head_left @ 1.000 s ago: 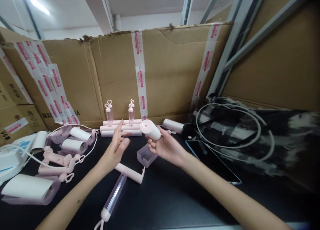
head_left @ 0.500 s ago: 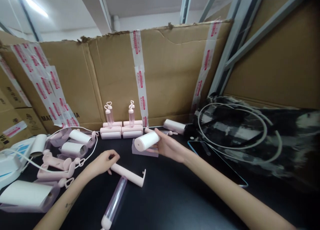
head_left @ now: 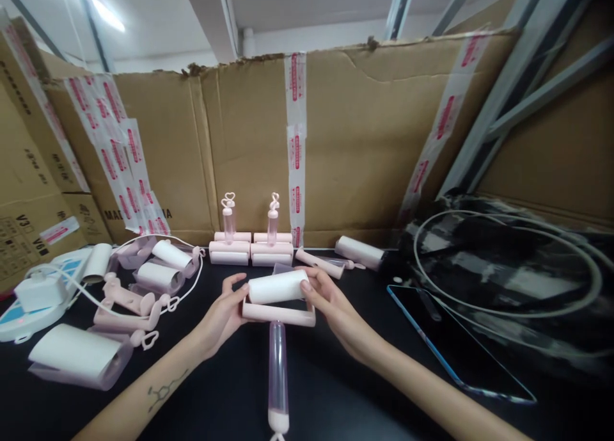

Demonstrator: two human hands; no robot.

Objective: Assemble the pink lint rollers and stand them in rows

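Note:
My left hand (head_left: 221, 318) is closed on the left end of a pink lint roller frame (head_left: 278, 313), thumb against the roll's end. A clear handle (head_left: 279, 370) with a pale end cap extends from the frame toward me. Between the frame's two end arms sits a white sticky roll (head_left: 275, 287), slightly tilted, its right end higher. My right hand (head_left: 336, 306) grips that roll at its right end, with the thumb in front and fingers behind. Whether both roll ends are seated in the arms I cannot tell. Behind the roll, a translucent cover (head_left: 284, 268) is partly hidden.
Two assembled lint rollers (head_left: 230, 252) stand against the cardboard wall (head_left: 249, 140). Loose white rolls (head_left: 77, 351), pink frames (head_left: 129, 297) and a white cable lie left, near a power strip (head_left: 71, 271). To the right are a phone (head_left: 455, 338) and coiled tubing (head_left: 508, 313).
My right hand has brought the white roll down to the frame. My left hand has lifted and turned the frame, so its handle points toward me. The camera view has shifted left.

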